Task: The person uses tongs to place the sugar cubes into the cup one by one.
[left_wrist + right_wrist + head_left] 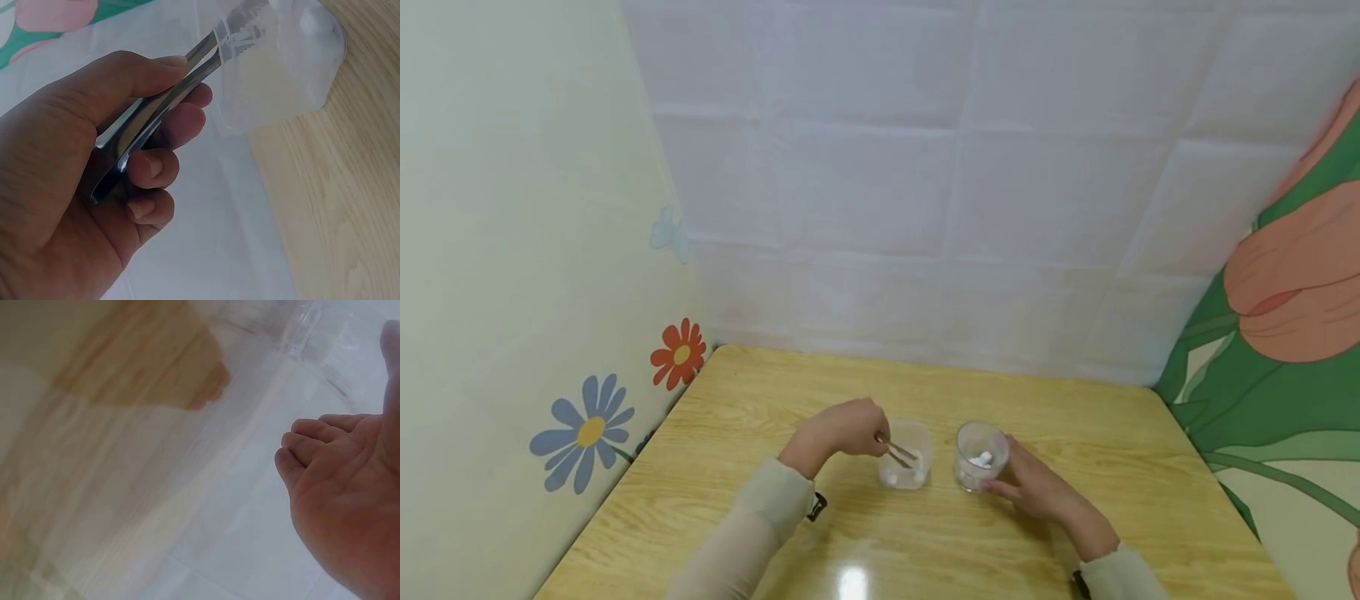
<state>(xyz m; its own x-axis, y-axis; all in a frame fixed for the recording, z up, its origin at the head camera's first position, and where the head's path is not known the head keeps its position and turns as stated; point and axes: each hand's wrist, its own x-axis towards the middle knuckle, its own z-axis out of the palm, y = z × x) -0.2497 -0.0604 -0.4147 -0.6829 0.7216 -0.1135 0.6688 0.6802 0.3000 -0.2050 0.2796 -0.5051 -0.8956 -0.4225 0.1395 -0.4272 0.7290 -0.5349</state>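
Note:
My left hand (pixel 852 427) grips metal tweezers (pixel 165 100) between thumb and fingers, their tips reaching down into a clear square plastic container (pixel 925 437). Small white balls (pixel 319 24), cotton-like in look, lie in that container. Whether the tips pinch one of them cannot be made out. To the right stands a clear glass cup (pixel 970 433) with white pieces (pixel 982 459) inside. The right hand (pixel 1037 483) holds this cup from its right side, thumb in front and fingers toward the back. In the right wrist view the hand (pixel 344 475) shows below the blurred glass (pixel 306 328).
Both vessels stand close together on a light wooden table (pixel 775 392). A pale creased sheet (pixel 880 208) hangs behind it. Flower-patterned coverings flank the table, with a blue flower (pixel 589 432) at left and large pink petals (pixel 1300 275) at right.

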